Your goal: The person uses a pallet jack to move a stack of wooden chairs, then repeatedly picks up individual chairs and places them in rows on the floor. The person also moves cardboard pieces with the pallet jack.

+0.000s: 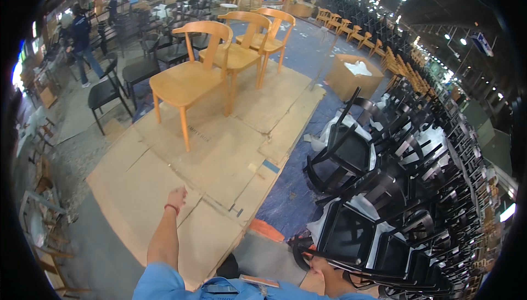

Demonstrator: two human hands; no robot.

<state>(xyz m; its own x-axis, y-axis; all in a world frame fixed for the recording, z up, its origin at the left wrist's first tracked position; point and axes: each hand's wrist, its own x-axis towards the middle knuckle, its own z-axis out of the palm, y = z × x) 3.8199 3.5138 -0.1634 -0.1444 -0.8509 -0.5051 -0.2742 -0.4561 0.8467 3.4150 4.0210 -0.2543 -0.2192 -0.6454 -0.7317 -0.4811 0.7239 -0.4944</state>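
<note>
My left hand (177, 197), a red bracelet at its wrist, hangs over the flattened cardboard (143, 174) with nothing in it, its fingers loosely bent and a little apart. At the lower right, my right hand (317, 266) is closed on the curved back of a black chair (346, 231), which lies tipped in a stack of similar chairs. White wrapping shows between these chairs. Ahead on the cardboard stand three light-wood chairs in a row: a near one (189, 83), a middle one (236, 56) and a far one (270, 39).
A blue sheet (280, 196) with an orange piece (267, 228) lies between cardboard and black chairs. An open carton (351, 78) holds white material. More black chairs (104, 91) stand at left, near a walking person (82, 42). Long rows of chairs line the right side.
</note>
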